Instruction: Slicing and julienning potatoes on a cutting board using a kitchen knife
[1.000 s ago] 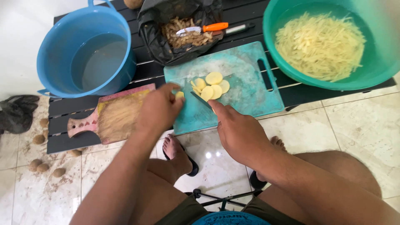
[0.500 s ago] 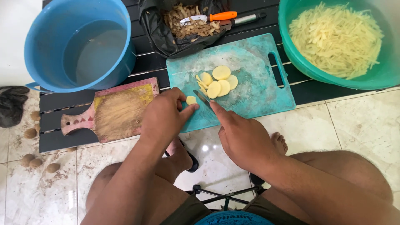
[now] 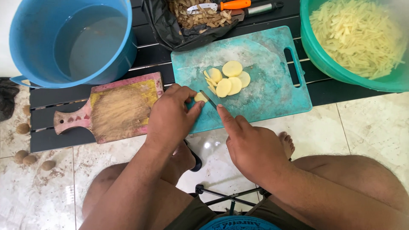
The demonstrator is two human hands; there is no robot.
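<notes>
left hand (image 3: 170,117) pinching potato piece (image 3: 200,97) on teal cutting board (image 3: 272,93), right hand (image 3: 251,147) clamped on knife (image 3: 209,99) against it, potato slices (image 3: 228,81) just beyond on board

Black slatted bench (image 3: 59,140); teal cutting board (image 3: 272,91), wooden board (image 3: 119,111), blue bucket (image 3: 25,38)

A makeshift food-preparation spot at floor level, seemingly in a home or small cookshop: a low black slatted bench (image 3: 51,123) stands on pale, glossy floor tiles (image 3: 366,123) and serves as the worktop. On it sit a teal plastic cutting board (image 3: 272,85) with potato slices (image 3: 230,81), a worn wooden board (image 3: 119,110), a blue bucket of water (image 3: 72,38), a green basin heaped with cut potato sticks (image 3: 358,34) and a black bag of peelings (image 3: 200,19). Unpeeled potatoes (image 3: 30,158) lie on the soiled tiles, and the worker sits barefoot.
</notes>
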